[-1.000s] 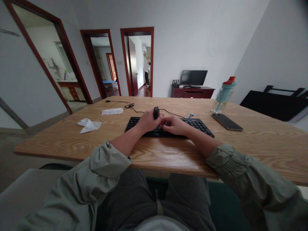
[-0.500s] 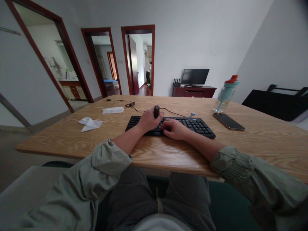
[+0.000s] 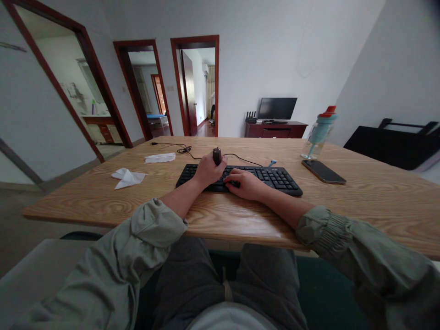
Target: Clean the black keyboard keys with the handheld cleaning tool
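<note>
keyboard (image 3: 282,179) partly covered by left grip (image 3: 208,170) and right grip (image 3: 245,184), dark object (image 3: 217,156) partly hidden, key markings illegible

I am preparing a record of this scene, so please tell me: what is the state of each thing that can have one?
Left hand: closed around a dark object
Right hand: curled; grip unclear
Keyboard: lying flat, keys up
Cable: partly tangled
Bottle: upright
Phone: lying flat, screen dark
Monitor: screen dark
Nearer white paper: crumpled
Door: open
</note>
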`<state>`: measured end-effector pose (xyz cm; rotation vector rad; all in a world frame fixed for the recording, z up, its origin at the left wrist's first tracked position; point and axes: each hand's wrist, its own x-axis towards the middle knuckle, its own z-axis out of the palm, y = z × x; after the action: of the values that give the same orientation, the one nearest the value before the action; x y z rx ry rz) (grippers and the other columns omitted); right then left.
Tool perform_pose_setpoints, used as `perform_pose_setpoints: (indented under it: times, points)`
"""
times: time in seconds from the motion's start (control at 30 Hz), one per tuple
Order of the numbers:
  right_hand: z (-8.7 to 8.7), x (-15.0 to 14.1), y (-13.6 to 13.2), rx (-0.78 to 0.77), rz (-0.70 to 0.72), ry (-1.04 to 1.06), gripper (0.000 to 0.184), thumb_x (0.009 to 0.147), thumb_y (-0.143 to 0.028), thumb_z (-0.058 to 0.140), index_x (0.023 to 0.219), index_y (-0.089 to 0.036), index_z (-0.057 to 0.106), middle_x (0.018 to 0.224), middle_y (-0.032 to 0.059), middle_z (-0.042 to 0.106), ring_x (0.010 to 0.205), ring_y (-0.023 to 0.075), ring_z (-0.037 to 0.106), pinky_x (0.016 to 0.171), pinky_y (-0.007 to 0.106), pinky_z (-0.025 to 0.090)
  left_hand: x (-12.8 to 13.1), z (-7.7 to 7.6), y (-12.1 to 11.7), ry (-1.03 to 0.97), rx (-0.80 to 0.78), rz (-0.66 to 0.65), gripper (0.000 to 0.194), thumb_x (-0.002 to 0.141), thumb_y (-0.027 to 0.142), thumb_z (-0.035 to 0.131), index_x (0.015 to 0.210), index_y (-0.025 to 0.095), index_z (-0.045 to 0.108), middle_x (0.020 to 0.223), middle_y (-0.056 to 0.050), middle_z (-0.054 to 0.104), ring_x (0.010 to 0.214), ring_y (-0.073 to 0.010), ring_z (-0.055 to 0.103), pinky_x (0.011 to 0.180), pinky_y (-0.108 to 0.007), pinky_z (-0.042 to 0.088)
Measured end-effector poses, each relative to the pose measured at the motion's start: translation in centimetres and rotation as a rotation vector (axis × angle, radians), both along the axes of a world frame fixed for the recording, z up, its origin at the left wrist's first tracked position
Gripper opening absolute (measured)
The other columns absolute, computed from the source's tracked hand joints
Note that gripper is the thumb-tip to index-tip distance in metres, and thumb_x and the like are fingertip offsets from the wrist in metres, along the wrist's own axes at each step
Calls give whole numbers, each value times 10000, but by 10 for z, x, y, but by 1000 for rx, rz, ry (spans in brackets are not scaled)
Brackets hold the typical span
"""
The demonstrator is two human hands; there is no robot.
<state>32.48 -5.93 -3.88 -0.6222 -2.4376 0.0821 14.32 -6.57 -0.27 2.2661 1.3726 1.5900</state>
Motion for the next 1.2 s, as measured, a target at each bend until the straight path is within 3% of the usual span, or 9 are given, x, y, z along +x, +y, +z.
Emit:
perform_pose_setpoints:
  times: [0.1, 0.23, 0.4, 0.57, 0.7, 0.93, 1.07, 1.2]
  points:
    - [-2, 1, 1, 1, -6, -3, 205, 865, -193, 582, 995, -175, 740, 965, 83, 654, 857, 179, 615, 819, 302, 495, 0, 2, 0, -34, 9, -27, 300, 881, 359, 515, 634, 197, 463, 576, 10, 487, 569, -132, 477, 584, -267, 364]
    - [-2, 1, -1, -27, -21, 13, 345, 888, -203, 564, 1215, -184, 672, 1039, 91, 657, 895, 180, 625, 854, 315, 499, -5, 7, 1, -187, 56, 26, 298, 906, 371, 481, 663, 199, 476, 604, 10, 513, 598, -135, 510, 620, -263, 403]
    - [1, 1, -3, -28, -10, 5, 348, 902, -217, 540, 1227, -185, 659, 1099, 95, 672, 951, 190, 633, 897, 333, 493, -9, 10, 1, -155, 65, 1, 272, 897, 374, 509, 691, 197, 516, 627, -1, 556, 624, -148, 548, 625, -270, 418]
    - [6, 1, -5, -73, -68, 36, 534, 814, -201, 595, 1344, -176, 533, 1117, 84, 681, 912, 186, 638, 852, 326, 493, -14, 14, 1, -169, 82, 27, 272, 892, 390, 530, 702, 197, 515, 635, -4, 573, 630, -149, 566, 630, -270, 430]
    - [11, 4, -6, -79, -54, 54, 448, 748, -156, 597, 1196, -162, 576, 1059, 76, 678, 864, 180, 619, 795, 303, 479, -17, 15, 2, -155, 88, 50, 301, 897, 414, 523, 687, 199, 505, 620, -1, 558, 622, -147, 551, 635, -271, 431]
    - [25, 7, -10, -8, -78, 113, 201, 812, -206, 557, 995, -163, 630, 917, 64, 648, 783, 167, 576, 732, 285, 445, -5, 12, -6, 20, 31, 3, 258, 888, 388, 533, 709, 205, 505, 666, -18, 577, 651, -162, 567, 654, -282, 429]
    - [33, 3, -15, 9, -107, 148, 271, 817, -273, 598, 1063, -161, 617, 949, 72, 656, 799, 177, 572, 746, 297, 445, -1, 13, -11, 99, 14, -42, 231, 890, 406, 539, 782, 202, 523, 729, -25, 607, 696, -174, 584, 676, -294, 434]
    - [38, -1, -16, -122, -102, 222, 327, 818, -319, 626, 1104, -161, 622, 945, 68, 681, 788, 176, 586, 742, 295, 461, 2, 15, -14, 137, 14, -183, 282, 862, 471, 602, 884, 200, 527, 826, -25, 625, 774, -173, 594, 725, -294, 451]
